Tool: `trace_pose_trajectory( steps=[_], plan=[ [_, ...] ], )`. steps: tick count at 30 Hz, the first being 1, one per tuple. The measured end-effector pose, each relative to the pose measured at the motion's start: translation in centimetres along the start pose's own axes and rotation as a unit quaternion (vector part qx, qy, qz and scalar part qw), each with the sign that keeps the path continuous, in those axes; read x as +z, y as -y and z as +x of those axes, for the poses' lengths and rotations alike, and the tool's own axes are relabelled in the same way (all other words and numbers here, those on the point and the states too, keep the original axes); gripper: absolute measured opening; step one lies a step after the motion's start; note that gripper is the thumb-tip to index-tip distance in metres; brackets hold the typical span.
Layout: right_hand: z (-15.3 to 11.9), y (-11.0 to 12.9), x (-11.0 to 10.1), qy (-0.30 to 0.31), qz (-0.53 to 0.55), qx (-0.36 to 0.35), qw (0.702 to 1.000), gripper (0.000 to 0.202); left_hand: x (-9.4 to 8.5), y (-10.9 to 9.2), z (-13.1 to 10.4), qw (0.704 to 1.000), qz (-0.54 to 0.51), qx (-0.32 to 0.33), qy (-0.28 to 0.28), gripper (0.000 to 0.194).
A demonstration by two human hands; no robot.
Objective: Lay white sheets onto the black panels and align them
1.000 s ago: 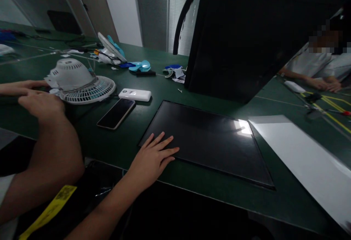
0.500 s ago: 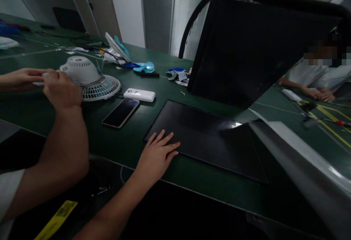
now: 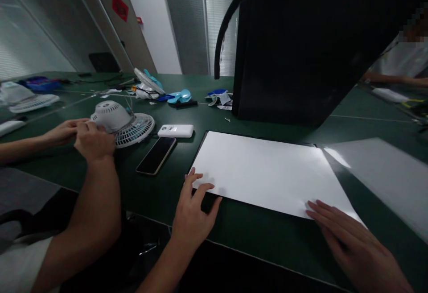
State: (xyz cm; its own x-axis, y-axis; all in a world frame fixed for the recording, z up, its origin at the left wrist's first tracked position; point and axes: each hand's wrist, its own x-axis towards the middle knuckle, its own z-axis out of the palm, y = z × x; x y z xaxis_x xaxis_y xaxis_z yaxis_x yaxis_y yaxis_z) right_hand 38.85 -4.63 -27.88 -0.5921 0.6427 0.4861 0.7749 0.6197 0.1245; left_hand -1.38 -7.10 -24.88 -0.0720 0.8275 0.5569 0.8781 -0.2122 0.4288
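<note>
Near the desk's front edge (image 3: 256, 239), the white sheet (image 3: 261, 166) probably wants light, even pressure: left hand (image 3: 193, 215) loosely curved, right hand (image 3: 356, 241) flattened, neither grip holding anything.

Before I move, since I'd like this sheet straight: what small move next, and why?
Perhaps nudge the white sheet slightly away from you: a dark rim shows along its far edge, and your left hand and right hand are both at its near edge.
</note>
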Motion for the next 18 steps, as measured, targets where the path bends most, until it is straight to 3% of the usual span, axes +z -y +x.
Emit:
trace_pose_trajectory(
  steps=[4,8,14,18],
  plan=[
    [0.4,0.0,-0.6,0.019,0.007,-0.032,0.999,0.054,-0.4,-0.6,0.4,0.997,0.026,0.05,0.045,0.022],
    [1.0,0.1,-0.8,0.031,0.029,-0.001,0.999,0.053,-0.2,-0.7,0.8,0.993,0.039,0.05,0.096,0.025],
    [1.2,0.3,-0.1,0.05,0.035,0.042,0.997,0.055,0.1,-0.8,0.6,0.994,0.061,0.036,0.084,0.025],
    [0.7,0.2,-0.8,0.002,0.082,0.128,0.988,0.051,0.2,-0.6,0.5,0.994,0.056,0.042,0.081,0.026]
  ],
)
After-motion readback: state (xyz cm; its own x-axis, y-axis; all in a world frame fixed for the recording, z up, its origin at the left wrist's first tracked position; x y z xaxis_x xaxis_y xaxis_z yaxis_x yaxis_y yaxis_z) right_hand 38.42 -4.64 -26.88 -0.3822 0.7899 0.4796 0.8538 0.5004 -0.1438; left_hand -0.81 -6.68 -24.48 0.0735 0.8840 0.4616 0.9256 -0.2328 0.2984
